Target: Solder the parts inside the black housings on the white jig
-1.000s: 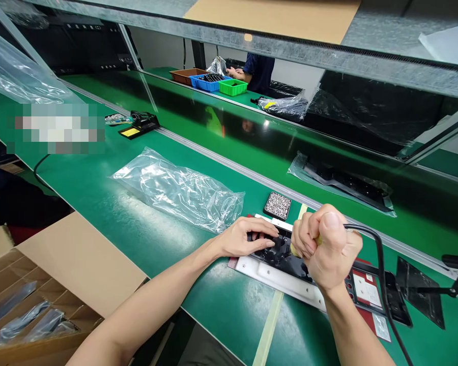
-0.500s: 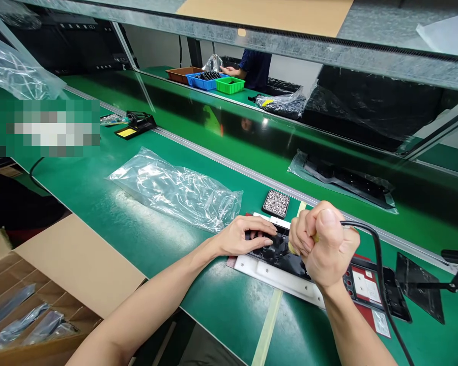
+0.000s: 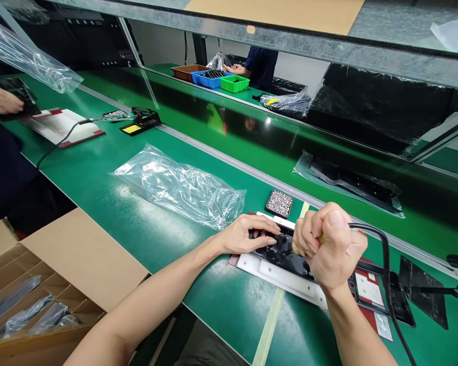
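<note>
My left hand lies over the left end of a black plastic part, fingers stretched out and pressing on it. That part sits in a white fixture with screw holes along its edge. My right hand is closed in a fist, thumb on top, around a yellow-handled corded tool. Most of this tool is hidden by the fingers, so its exact kind is unclear. Its black cord leaves the fist and hangs down to the right. The tool's lower end points at the black part.
Behind the fixture stands a small tray of tiny metal pieces. A clear plastic bag lies left. To the right are a black frame and a dark plate on an arm. At far left, a co-worker's hand holds a black part.
The view has shifted slightly, so the bench appears a little further right. Both my hands keep their places on the part and the tool. A co-worker's hand now shows at far left.
</note>
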The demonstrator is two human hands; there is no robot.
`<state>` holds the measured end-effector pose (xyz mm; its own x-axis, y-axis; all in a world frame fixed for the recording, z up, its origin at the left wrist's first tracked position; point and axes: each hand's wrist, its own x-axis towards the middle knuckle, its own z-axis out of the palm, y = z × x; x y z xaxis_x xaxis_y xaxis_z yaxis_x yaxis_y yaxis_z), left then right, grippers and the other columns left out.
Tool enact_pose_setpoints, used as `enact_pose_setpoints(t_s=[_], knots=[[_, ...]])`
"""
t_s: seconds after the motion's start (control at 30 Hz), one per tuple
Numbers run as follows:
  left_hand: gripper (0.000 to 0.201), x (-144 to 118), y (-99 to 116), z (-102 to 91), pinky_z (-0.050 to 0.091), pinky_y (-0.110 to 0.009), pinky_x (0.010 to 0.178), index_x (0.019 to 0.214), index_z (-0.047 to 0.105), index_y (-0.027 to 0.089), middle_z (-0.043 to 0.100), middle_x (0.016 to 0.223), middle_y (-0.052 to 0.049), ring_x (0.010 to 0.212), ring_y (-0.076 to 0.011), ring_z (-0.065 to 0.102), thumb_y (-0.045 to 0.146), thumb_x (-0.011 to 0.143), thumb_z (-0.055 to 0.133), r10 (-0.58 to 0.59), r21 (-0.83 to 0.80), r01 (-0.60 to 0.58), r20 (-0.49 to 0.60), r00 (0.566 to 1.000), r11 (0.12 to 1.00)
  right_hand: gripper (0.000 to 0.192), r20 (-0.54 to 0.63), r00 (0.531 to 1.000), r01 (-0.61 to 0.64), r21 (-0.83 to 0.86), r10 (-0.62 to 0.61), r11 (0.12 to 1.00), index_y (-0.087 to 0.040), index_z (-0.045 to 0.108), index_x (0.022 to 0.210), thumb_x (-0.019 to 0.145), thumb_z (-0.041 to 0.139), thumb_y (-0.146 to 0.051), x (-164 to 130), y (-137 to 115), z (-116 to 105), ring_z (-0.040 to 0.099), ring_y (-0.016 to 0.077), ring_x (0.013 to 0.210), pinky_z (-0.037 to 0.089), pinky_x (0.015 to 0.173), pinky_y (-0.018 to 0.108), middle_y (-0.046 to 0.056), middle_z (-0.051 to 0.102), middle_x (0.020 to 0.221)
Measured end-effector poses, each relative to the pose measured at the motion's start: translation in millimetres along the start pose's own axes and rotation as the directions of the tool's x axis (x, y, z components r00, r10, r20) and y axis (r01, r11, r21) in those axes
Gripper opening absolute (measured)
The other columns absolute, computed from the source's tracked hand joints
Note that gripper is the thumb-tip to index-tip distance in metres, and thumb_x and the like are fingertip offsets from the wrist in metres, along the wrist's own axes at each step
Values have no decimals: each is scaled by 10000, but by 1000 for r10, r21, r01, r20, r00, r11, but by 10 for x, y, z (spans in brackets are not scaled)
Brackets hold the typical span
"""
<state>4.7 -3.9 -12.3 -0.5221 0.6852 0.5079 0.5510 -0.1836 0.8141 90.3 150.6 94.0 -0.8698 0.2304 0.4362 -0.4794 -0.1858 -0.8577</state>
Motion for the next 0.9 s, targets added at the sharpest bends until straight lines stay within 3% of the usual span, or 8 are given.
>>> enact_pose_setpoints(t_s=[0.9], knots=[[214, 2, 16, 5, 595, -357, 1061, 1156, 804, 155, 777, 1181, -129, 1132, -246, 745, 246, 967, 761, -2, -13, 2, -5, 1000, 1000, 473, -6, 1000, -3, -3, 3, 1000, -198, 410, 657, 1037, 620, -386, -5, 3, -12, 310, 68, 387, 263, 368, 183, -63, 351, 483]])
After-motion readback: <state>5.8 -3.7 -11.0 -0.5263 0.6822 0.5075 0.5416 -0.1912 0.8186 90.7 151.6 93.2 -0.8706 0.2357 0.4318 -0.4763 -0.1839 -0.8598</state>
